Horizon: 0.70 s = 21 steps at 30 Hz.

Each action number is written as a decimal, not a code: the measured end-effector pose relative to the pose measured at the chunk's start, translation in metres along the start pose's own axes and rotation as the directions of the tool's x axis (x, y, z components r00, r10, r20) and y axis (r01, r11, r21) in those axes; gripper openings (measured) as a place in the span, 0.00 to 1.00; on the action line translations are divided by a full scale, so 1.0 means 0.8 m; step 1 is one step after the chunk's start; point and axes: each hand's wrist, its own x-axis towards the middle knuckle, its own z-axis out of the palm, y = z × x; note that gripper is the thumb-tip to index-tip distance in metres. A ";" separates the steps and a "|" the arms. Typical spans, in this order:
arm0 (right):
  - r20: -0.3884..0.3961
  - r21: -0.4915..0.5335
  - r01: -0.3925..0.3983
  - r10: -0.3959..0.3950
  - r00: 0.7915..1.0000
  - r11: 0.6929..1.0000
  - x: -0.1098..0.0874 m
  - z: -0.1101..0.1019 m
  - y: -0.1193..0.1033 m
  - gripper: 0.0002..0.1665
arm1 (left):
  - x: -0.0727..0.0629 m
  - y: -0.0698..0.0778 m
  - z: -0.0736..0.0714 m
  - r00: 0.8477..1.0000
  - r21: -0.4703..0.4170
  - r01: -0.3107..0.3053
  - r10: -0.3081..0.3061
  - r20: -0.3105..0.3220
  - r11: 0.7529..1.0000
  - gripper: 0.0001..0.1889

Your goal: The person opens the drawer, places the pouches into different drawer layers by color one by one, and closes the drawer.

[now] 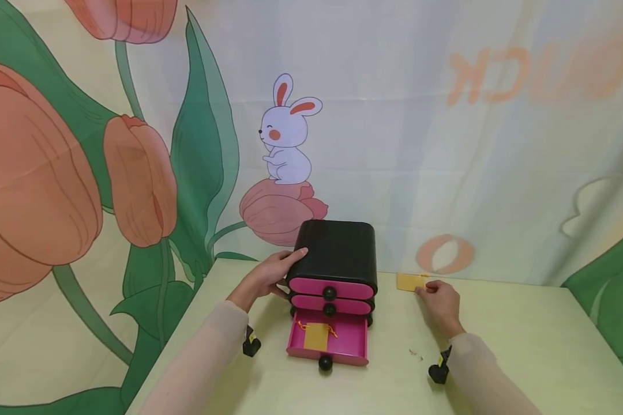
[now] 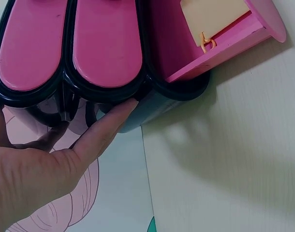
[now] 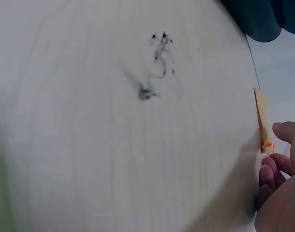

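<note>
A small black drawer cabinet [image 1: 334, 251] with pink drawer fronts stands on the table, its bottom drawer [image 1: 350, 340] pulled out. Inside that drawer lies a yellow drawstring pouch [image 1: 316, 336]. My left hand [image 1: 270, 275] grips the cabinet's left side, fingers over the top edge and thumb [image 2: 111, 123] against the side lower down. At the back of the table, right of the cabinet, is a second yellow pouch [image 1: 409, 282]. My right hand [image 1: 441, 304] is right at its drawstring end, with thumb [image 3: 285, 130] and bent fingers [image 3: 269, 176] apart.
Small dark marks [image 1: 416, 354] lie on the pale table [image 1: 394, 380], in front of the right hand. A printed curtain [image 1: 384, 144] with tulips and a rabbit hangs along the table's back edge. Round black knobs [image 1: 325, 362] jut from the drawer fronts.
</note>
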 end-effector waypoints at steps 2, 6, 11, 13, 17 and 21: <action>-0.016 -0.027 -0.016 0.015 1.000 1.000 0.000 -0.002 0.001 0.22 | 0.001 0.000 0.004 1.000 0.002 -0.003 0.003 -0.001 1.000 0.52; -0.034 -0.072 -0.050 0.048 0.998 0.996 -0.001 -0.005 0.006 0.16 | 0.004 -0.001 0.013 1.000 0.004 -0.004 0.004 0.016 1.000 0.52; -0.029 -0.062 -0.034 0.033 0.999 0.997 -0.005 -0.004 0.008 0.10 | 0.006 -0.005 0.012 1.000 0.001 -0.008 0.008 0.017 1.000 0.51; -0.019 -0.041 -0.016 0.015 1.000 0.999 -0.007 -0.004 0.007 0.09 | 0.005 -0.006 0.010 1.000 -0.001 -0.009 0.009 0.013 1.000 0.51; 0.003 -0.001 0.030 -0.030 1.000 1.000 -0.017 -0.009 -0.002 0.07 | 0.003 -0.005 0.005 1.000 0.005 -0.007 0.007 0.011 1.000 0.52; 0.036 0.045 0.114 -0.116 0.993 0.992 -0.033 -0.027 -0.021 0.06 | 0.002 -0.003 0.000 1.000 0.008 -0.016 0.016 0.002 1.000 0.51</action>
